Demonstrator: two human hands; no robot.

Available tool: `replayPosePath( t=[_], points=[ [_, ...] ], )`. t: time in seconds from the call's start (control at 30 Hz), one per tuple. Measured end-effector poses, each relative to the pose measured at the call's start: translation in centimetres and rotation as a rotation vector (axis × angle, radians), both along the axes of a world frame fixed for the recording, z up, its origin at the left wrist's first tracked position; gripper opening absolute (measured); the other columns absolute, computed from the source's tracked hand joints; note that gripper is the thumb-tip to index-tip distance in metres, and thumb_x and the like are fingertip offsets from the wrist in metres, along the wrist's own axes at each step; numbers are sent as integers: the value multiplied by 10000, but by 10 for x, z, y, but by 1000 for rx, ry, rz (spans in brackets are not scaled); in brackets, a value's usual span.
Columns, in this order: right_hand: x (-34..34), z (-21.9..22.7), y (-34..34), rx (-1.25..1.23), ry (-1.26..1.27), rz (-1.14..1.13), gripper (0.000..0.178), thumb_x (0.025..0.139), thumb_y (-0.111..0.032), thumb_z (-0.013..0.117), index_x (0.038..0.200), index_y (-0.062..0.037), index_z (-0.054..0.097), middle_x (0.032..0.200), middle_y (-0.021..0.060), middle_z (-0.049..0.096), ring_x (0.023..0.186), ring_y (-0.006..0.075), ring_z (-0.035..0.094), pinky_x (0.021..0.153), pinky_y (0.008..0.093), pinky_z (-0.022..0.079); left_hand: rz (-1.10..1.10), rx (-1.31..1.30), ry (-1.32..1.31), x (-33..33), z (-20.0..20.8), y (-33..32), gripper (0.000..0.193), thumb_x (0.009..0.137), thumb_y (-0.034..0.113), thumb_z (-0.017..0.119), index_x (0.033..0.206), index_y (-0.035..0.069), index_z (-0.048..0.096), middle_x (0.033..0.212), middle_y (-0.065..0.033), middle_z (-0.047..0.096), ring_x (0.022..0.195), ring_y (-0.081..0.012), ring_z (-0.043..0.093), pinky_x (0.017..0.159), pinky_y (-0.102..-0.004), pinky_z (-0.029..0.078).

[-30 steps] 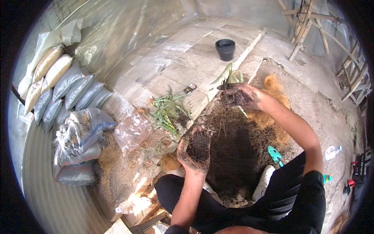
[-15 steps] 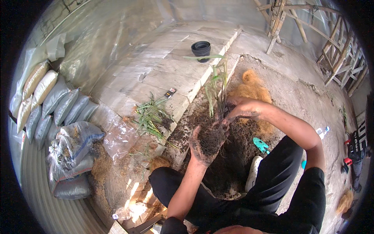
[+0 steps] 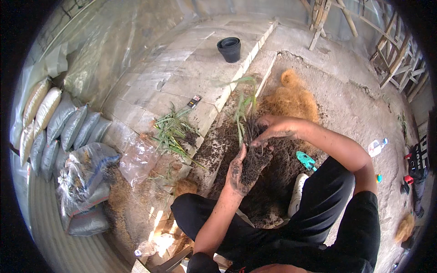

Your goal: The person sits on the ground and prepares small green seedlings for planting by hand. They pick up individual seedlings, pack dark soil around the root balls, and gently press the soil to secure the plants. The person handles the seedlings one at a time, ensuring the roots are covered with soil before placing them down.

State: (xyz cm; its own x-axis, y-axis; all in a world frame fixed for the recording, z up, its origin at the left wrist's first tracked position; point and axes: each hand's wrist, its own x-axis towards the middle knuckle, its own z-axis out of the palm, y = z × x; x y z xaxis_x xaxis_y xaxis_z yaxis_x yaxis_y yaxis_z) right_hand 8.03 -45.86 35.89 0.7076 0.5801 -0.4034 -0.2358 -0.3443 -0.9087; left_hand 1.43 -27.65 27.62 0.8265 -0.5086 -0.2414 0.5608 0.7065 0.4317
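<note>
1. Both hands have come together since a second ago, when they were well apart; the plant [image 3: 246, 102] in the right one has come across to the left.
2. Left hand [image 3: 237, 176]: cupped under and around a dark root clump [image 3: 256, 167], its thumb pointing up beside the stems.
3. Right hand [image 3: 274, 128]: bent over from the other side, its fingers curled against the upper part of the same clump (the roots and dirt hide some of the fingertips).
4. Between the two hands the plant stands nearly upright, above the dark soil [image 3: 277, 189], its long green leaves rising past the right hand and drooping at the tips.
5. Near the person's knee on the right lies a teal trowel [image 3: 305, 160]; just beyond the soil is a heap of orange-brown fibre [image 3: 293, 101].
6. Left of the soil, a pile of uprooted plants [image 3: 172, 129] lies near a clear plastic bag [image 3: 138, 160].
7. Farther off, nested black pots [image 3: 230, 52] stand on the paving.
</note>
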Motion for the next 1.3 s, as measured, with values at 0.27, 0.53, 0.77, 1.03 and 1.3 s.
replayPosePath(
  t=[0.27, 0.53, 0.77, 1.03, 1.3],
  points=[
    [16, -17, -6, 122, -17, -6, 956, 716, -495, 776, 1318, 137, 384, 1357, 280, 405, 1296, 345, 386, 1086, 402, 307, 58, 83, -71, 1, -6, 1, 413, 981, 287, 494, 1277, -1, 493, 1190, -105, 581, 1100, -254, 576, 979, -393, 464],
    [14, -2, -16, -166, -322, 40, 575, 770, -490, 739, 1087, -16, 658, 1057, 107, 669, 997, 205, 609, 961, 380, 437, 183, 250, -24, 6, -7, 2, 356, 983, 245, 507, 1211, -27, 535, 1133, -116, 619, 973, -187, 634, 836, -323, 539],
    [19, -35, -17, -27, -333, -93, 488, 764, -457, 756, 997, -34, 690, 960, 86, 695, 956, 199, 635, 939, 369, 459, 193, 315, -14, 7, -6, 3, 330, 967, 232, 543, 1175, -23, 566, 1066, -110, 649, 908, -182, 653, 783, -317, 552],
    [13, -30, -14, -171, -335, 50, 518, 756, -489, 743, 1018, -47, 680, 1205, 176, 587, 1071, 299, 573, 931, 413, 467, 153, 372, -16, 0, -1, 1, 274, 950, 213, 574, 1101, -13, 614, 983, -97, 673, 831, -170, 666, 700, -296, 554],
    [7, -42, -12, -334, -446, 38, 460, 795, -453, 716, 959, -24, 695, 980, 154, 637, 965, 246, 596, 853, 396, 481, 99, 551, -73, -3, -9, -3, 332, 922, 281, 631, 1088, -6, 621, 1005, -74, 655, 877, -121, 607, 800, -301, 477]
  ],
)
